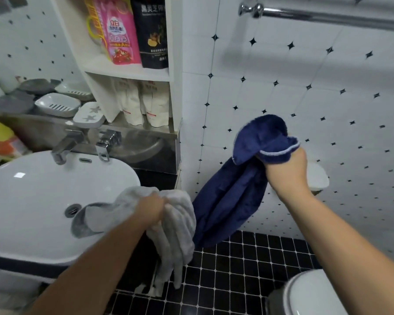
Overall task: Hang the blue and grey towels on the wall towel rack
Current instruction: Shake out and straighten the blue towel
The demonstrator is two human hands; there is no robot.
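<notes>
Right now both hands are full and nothing is hung yet. Low in the middle of the frame, the left hand [151, 211] is closed in a fist around the grey towel [173, 226], which is bunched at the grip and droops in folds toward the dark floor tiles [237, 269], just in front of the white sink [43, 201]. Right of centre and higher up, the right hand [287, 167] is clenched round a gathered part of the blue towel [237, 189]; a loose flap stands above the knuckles and the long remainder hangs down and to the left, ending close beside the grey one. The towel rack [328, 17], a chrome bar on the tiled wall [282, 76], runs across the upper right corner, well above both hands and bare in the part that shows.

So the step in hand looks like the carry and lift, with the blue towel likely to go first. The next move calls for raising the right hand up to the bar, getting that flap over it, and then spreading the bunched cloth so both sides hang evenly. The left hand can hardly help while it grips the grey towel.
</notes>
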